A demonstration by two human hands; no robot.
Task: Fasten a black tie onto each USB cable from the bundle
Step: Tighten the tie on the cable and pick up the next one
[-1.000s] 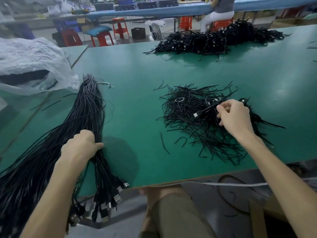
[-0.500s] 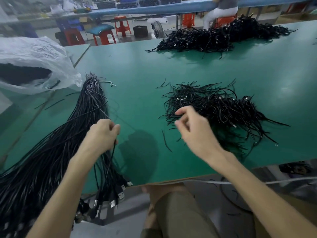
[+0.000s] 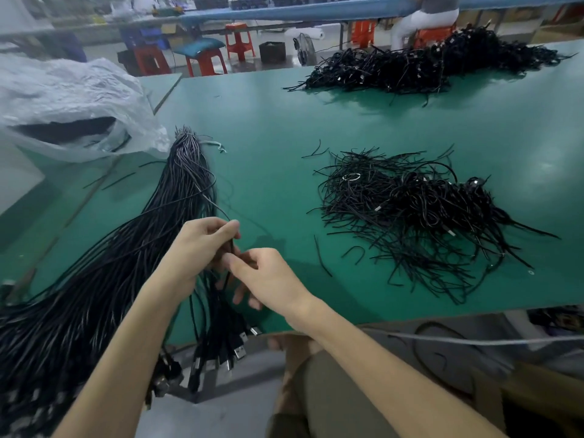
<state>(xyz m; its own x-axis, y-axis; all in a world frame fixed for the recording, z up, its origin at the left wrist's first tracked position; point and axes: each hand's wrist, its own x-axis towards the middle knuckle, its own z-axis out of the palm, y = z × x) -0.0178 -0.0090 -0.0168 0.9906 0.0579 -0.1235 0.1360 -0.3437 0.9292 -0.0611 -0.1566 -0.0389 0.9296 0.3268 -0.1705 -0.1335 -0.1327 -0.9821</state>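
Tension: left hand (image 3: 196, 251) and right hand (image 3: 271, 279) (lower centre) both pinch one USB cable (image 3: 221, 211) off the bundle (image 3: 110, 263); keep it taut while tying.

Cable bundle (image 3: 104, 273) seen black; table (image 3: 268, 147) green; tie pile (image 3: 410, 216) black; plastic bag (image 3: 72, 99) translucent white; stools (image 3: 207, 63) red.

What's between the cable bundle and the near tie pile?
Head view: mostly bare green table between the cable bundle and the tie pile, with a few stray ties beside the pile; the right hand is at the bundle's edge.
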